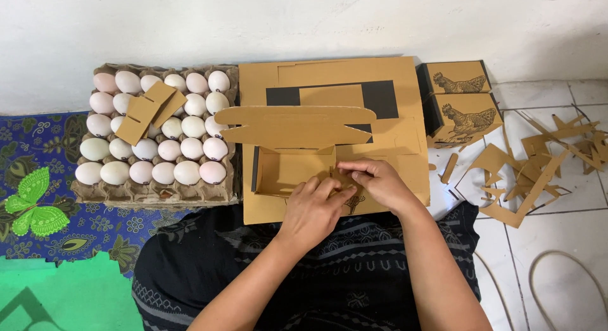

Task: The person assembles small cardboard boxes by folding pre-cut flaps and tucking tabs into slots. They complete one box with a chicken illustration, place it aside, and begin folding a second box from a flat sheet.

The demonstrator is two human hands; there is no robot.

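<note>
Both hands were at the near wall of a half-folded box (294,169). Left hand (315,207) had fingers (329,190) pressed together, flat on the box's front edge. Right hand (379,182) had fingertips (354,174) pinching a small flap just beside the left fingers. The box sat on the lap edge, atop a stack of flat blanks (392,116). Its lid (294,125) stood open beyond the fingers.

Step, as judged: locking a front flap during box assembly. The next move would likely need the flap held square while it was pressed home.

Material: brown matte card, stiff, die-cut. To the left of the fingers: pulp egg tray (85,192), smooth pale eggs (164,150), a card insert (149,109) on them. To the right: two finished boxes (465,109) with hen prints, offcuts (538,166) on tile.
</note>
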